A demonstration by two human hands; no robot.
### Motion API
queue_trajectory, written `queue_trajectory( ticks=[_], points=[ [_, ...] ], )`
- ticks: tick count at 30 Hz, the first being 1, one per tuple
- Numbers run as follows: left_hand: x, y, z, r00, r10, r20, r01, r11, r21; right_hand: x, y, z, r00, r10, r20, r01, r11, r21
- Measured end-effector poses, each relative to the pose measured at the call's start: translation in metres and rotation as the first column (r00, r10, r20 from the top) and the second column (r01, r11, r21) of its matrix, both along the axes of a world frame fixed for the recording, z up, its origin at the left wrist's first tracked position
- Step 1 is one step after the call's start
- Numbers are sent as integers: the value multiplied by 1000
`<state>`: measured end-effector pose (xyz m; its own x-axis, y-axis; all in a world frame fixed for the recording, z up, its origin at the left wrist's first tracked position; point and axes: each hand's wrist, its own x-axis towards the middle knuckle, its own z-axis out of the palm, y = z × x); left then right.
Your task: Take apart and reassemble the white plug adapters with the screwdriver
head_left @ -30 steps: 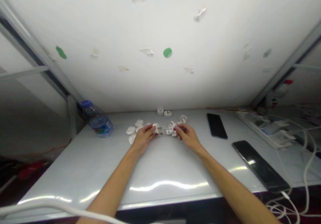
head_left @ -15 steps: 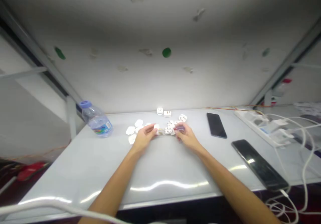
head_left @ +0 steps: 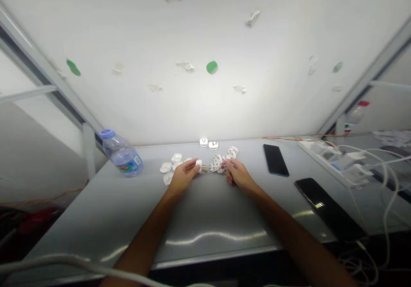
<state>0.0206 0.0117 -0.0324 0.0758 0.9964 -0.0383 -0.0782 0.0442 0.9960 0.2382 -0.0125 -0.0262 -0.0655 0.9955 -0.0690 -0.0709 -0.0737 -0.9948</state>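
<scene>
My left hand (head_left: 183, 177) is shut on a white plug body (head_left: 198, 165) at the middle of the table. My right hand (head_left: 239, 176) pinches a small part with red on it (head_left: 226, 166), and a thin metal piece (head_left: 209, 167) spans the gap between the hands. Several white plug parts (head_left: 221, 162) lie just beyond and under my right fingers. Another group of white plug covers (head_left: 169, 169) sits left of my left hand. Two white plugs (head_left: 208, 143) stand at the table's far edge.
A capped water bottle (head_left: 121, 158) lies at the left. Two black phones (head_left: 275, 160) (head_left: 327, 205) lie to the right, beside a white power strip (head_left: 324, 156) with white cables (head_left: 387, 201). A white cable (head_left: 64, 262) crosses the near edge. A wall rises behind.
The whole scene sits slightly further left and higher in the view. My hands remain over the same spot, with the same pieces between them.
</scene>
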Motion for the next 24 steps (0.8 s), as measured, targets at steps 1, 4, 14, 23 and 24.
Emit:
queue_trajectory(
  ticks=[1, 4, 14, 23, 24],
  points=[
    [0, 0, 0, 1000, 3, -3, -3, 1000, 2, 0, 0, 0, 1000, 6, -13, -6, 1000, 11],
    [-1, 1, -2, 1000, 11, -29, -10, 1000, 25, 0, -1, 2, 999, 18, -47, -16, 999, 40],
    [-2, 2, -2, 998, 15, -64, -12, 999, 41, 0, -1, 0, 1000, 0, 5, 0, 999, 35],
    [-1, 0, -1, 994, 32, -103, -26, 998, 61, -1, -1, 2, 1000, 6, -8, -5, 998, 62],
    [-1, 0, 0, 994, 38, -107, -32, 998, 62, -1, -2, 3, 1000, 5, 0, -5, 998, 60]
  ],
)
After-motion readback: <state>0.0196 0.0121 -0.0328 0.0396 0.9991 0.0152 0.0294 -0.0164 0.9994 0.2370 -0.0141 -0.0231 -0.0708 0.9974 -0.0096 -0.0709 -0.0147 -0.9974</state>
